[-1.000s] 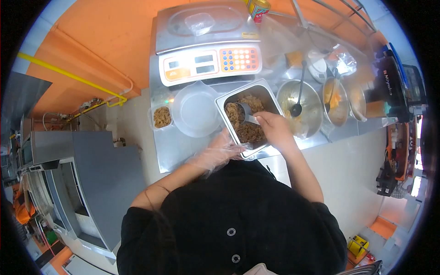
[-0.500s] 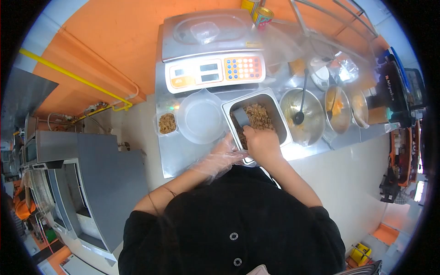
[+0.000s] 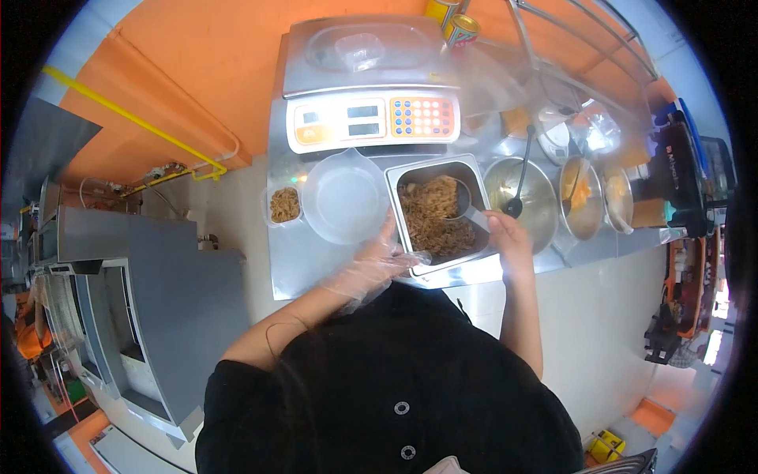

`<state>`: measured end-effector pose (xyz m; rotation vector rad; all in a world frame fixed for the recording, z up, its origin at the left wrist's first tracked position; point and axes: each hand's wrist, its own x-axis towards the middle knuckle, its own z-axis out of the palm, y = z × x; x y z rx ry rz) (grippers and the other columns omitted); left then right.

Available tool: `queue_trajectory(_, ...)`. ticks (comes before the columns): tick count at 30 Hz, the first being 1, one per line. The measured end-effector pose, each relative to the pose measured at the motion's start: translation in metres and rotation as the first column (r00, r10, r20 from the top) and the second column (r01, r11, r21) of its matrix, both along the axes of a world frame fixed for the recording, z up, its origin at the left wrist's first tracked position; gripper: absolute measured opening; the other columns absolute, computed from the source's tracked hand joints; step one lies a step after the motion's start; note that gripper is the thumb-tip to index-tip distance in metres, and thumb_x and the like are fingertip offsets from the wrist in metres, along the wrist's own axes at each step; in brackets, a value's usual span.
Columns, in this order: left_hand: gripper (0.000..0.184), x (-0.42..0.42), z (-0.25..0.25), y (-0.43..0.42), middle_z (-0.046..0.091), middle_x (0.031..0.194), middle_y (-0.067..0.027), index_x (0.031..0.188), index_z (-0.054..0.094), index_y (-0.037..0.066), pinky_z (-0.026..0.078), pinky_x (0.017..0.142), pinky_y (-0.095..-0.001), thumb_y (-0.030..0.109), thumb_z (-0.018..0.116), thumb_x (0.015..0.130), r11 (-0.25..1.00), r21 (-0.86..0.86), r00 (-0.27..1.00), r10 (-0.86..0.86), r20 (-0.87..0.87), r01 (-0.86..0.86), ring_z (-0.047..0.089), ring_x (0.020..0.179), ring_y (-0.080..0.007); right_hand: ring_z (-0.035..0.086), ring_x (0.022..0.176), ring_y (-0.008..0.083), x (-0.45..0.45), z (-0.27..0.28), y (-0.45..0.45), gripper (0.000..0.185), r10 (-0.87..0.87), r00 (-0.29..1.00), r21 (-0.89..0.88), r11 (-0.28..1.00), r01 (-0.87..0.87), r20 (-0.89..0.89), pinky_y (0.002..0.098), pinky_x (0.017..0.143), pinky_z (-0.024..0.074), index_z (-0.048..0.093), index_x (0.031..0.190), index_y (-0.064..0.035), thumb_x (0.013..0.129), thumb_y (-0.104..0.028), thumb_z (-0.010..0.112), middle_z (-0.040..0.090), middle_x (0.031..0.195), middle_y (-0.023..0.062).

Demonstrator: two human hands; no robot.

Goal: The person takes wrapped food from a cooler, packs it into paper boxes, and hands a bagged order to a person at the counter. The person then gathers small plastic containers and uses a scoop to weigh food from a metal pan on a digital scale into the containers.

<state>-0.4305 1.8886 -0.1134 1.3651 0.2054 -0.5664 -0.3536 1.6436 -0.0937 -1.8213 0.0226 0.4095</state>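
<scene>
My right hand [image 3: 509, 235] is closed round the handle of a grey measuring cup [image 3: 477, 217]. The cup is tilted in the brown shredded filling [image 3: 434, 229], with a heap of it at its mouth. This filling lies in a deep rectangular steel food pan [image 3: 479, 175]. My left hand [image 3: 383, 254], in a clear plastic glove, grips the pan's near left corner, fingers along the outer wall. Just left of the pan stands a round translucent plastic bowl [image 3: 345, 201]. Beyond that bowl, a small clear tub [image 3: 285, 205] holds more brown filling.
A digital scale [image 3: 375, 122] with a small clear container [image 3: 359, 52] on its plate stands behind. To the right are a steel bowl [image 3: 541, 189] with a black spoon [image 3: 515, 201], further bowls with yellow contents [image 3: 580, 193], and a black appliance [image 3: 679, 170].
My right hand has moved right, from over the pan's middle to its right rim. The cup has swung from the pan's left side to its right. My left hand stays at the pan's corner.
</scene>
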Motion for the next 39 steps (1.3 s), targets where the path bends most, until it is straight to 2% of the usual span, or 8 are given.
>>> queue_trajectory(13, 0.091, -0.003, 0.041, 0.047, 0.06, 0.112, -0.021, 0.147, 0.0, 0.003, 0.048, 0.088, -0.0325, 0.034, 0.062, 0.088, 0.938, 0.264, 0.966, -0.25, 0.072, 0.223, 0.065, 0.093, -0.0207, 0.032, 0.055, 0.0025, 0.007, 0.032, -0.004, 0.031, -0.149, 0.987, 0.218, 0.967, 0.133, 0.062, 0.0199, 0.049, 0.0214, 0.065, 0.105, -0.0008, 0.09, -0.028, 0.059, 0.041, 0.061, -0.0088)
queue_trajectory(16, 0.081, -0.009, 0.064, 0.08, 0.063, 0.104, -0.0215, 0.147, 0.011, 0.004, 0.049, 0.088, -0.0348, 0.033, 0.06, 0.09, 0.97, 0.237, 0.976, -0.095, 0.199, 0.046, 0.065, 0.092, -0.0233, 0.032, 0.055, 0.0026, 0.032, 0.065, 0.016, 0.031, -0.127, 0.984, 0.213, 0.972, 0.098, 0.127, 0.0202, 0.05, 0.0221, 0.065, 0.104, -0.0009, 0.09, -0.028, 0.059, 0.041, 0.062, -0.0089)
queue_trajectory(21, 0.075, -0.033, 0.109, 0.107, 0.065, 0.099, -0.0204, 0.146, 0.021, 0.004, 0.051, 0.085, -0.0358, 0.026, 0.062, 0.087, 0.928, -0.193, 0.91, 0.357, 0.213, -0.318, 0.066, 0.09, -0.0266, 0.039, 0.059, 0.0048, 0.112, 0.091, 0.08, 0.032, -0.034, 0.946, 0.185, 0.982, -0.028, 0.324, 0.0225, 0.053, 0.0305, 0.065, 0.106, -0.0006, 0.091, -0.028, 0.057, 0.046, 0.066, -0.0059)
queue_trajectory(26, 0.074, -0.064, 0.114, 0.135, 0.065, 0.098, -0.0195, 0.142, 0.027, 0.001, 0.053, 0.082, -0.0343, 0.027, 0.064, 0.084, 0.836, -0.226, 0.813, 0.543, 0.209, -0.5, 0.066, 0.087, -0.0262, 0.064, 0.071, 0.0213, 0.179, 0.087, 0.162, 0.028, 0.197, 0.594, -0.273, 0.961, 0.039, 0.78, 0.0328, 0.062, 0.0468, 0.064, 0.105, -0.002, 0.091, -0.024, 0.054, 0.065, 0.072, 0.0127)
queue_trajectory(29, 0.073, -0.089, 0.112, 0.149, 0.065, 0.097, -0.0188, 0.14, 0.029, -0.001, 0.054, 0.079, -0.0333, 0.027, 0.064, 0.083, 0.747, -0.184, 0.717, 0.665, 0.211, -0.639, 0.066, 0.084, -0.0252, 0.066, 0.069, 0.0284, 0.188, 0.089, 0.192, 0.02, 0.586, 0.432, -0.716, 0.652, 0.251, 0.685, 0.0395, 0.059, 0.0494, 0.064, 0.098, -0.0051, 0.087, -0.016, 0.052, 0.065, 0.071, 0.0158)
queue_trajectory(32, 0.072, -0.112, 0.113, 0.162, 0.066, 0.097, -0.0179, 0.14, 0.029, -0.002, 0.055, 0.077, -0.0325, 0.028, 0.064, 0.084, 0.632, -0.154, 0.597, 0.771, 0.221, -0.759, 0.067, 0.081, -0.0241, 0.065, 0.06, 0.0296, 0.207, 0.07, 0.201, 0.017, 0.761, 0.169, -0.767, 0.561, 0.312, 0.626, 0.0427, 0.054, 0.0493, 0.063, 0.093, -0.0071, 0.081, -0.012, 0.052, 0.064, 0.067, 0.0115)
queue_trajectory(35, 0.071, -0.131, 0.109, 0.173, 0.066, 0.098, -0.0169, 0.14, 0.029, -0.002, 0.056, 0.076, -0.032, 0.028, 0.063, 0.085, 0.534, -0.177, 0.49, 0.838, 0.239, -0.827, 0.066, 0.08, -0.0233, 0.065, 0.066, 0.0349, 0.22, 0.065, 0.2, 0.036, 0.795, 0.152, -0.804, 0.55, 0.225, 0.587, 0.047, 0.056, 0.0508, 0.053, 0.119, -0.0162, 0.084, -0.011, 0.047, 0.064, 0.073, 0.0186)
queue_trajectory(39, 0.071, -0.139, 0.1, 0.183, 0.066, 0.097, -0.0155, 0.14, 0.029, -0.002, 0.055, 0.078, -0.0318, 0.03, 0.063, 0.086, 0.484, -0.209, 0.423, 0.862, 0.279, -0.85, 0.066, 0.082, -0.0224, 0.065, 0.061, 0.0295, 0.217, 0.071, 0.201, 0.017, 0.778, 0.066, -0.751, 0.577, 0.32, 0.625, 0.0438, 0.055, 0.0502, 0.063, 0.092, -0.0095, 0.079, -0.012, 0.053, 0.064, 0.067, 0.0117)
